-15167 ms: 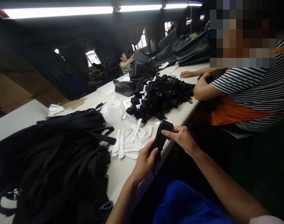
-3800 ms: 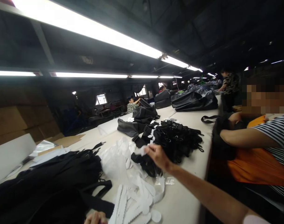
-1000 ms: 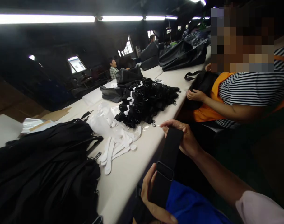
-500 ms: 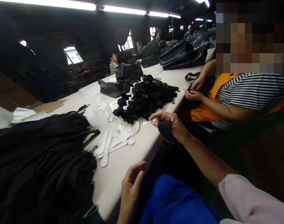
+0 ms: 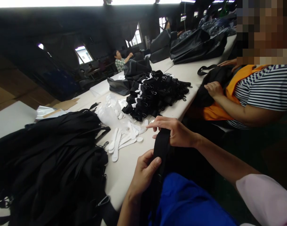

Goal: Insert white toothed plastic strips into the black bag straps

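One black strap [image 5: 161,145] is held in the grip of left hand [image 5: 145,171] and right hand [image 5: 178,132], beside the counter [image 5: 124,171].

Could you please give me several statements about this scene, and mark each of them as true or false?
1. The left grip and right grip both touch one strap. True.
2. That strap is white. False: it is black.
3. White strips lie on the table. True.
4. The left grip holds a strip. False: it holds the strap.
5. The co-worker in the orange apron wears a striped top. True.
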Demonstrator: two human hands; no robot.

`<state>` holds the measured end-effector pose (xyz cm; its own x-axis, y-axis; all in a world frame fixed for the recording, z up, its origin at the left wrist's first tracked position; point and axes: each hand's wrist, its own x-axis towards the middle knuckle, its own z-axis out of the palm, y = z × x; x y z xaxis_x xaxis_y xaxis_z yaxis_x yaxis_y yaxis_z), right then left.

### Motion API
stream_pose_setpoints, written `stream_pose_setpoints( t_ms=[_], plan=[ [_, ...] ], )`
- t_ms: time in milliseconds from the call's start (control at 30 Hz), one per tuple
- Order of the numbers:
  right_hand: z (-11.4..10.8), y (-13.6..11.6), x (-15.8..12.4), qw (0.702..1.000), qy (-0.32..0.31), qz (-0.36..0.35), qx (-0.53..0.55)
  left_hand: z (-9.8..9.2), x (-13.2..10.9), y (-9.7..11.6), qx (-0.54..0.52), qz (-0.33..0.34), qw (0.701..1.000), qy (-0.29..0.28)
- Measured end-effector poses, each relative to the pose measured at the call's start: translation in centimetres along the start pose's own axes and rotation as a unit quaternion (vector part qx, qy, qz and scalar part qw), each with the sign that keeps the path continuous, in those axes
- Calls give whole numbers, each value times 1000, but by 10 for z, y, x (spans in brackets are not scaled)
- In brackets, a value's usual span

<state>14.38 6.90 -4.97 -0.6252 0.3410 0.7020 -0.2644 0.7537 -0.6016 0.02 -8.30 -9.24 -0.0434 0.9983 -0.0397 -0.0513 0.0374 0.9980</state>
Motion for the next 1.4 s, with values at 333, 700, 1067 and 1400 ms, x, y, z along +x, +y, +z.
stream_pose_setpoints(
  t_ms=[333, 700, 1067, 1400],
  plan=[
    [13, -27, 17, 972, 8, 54, 228, -15, -3, 7, 86, 41, 995, 37],
    [-9, -71, 47, 974, 31, -46, 217, -7, 14, 13, 110, 147, 982, 38],
    [-17, -110, 73, 980, -28, -142, 140, -2, 3, 9, -20, 159, 987, -17],
    [8, -35, 91, 931, 92, -13, 354, 14, 1, -2, -178, 79, 979, -60]
  ],
)
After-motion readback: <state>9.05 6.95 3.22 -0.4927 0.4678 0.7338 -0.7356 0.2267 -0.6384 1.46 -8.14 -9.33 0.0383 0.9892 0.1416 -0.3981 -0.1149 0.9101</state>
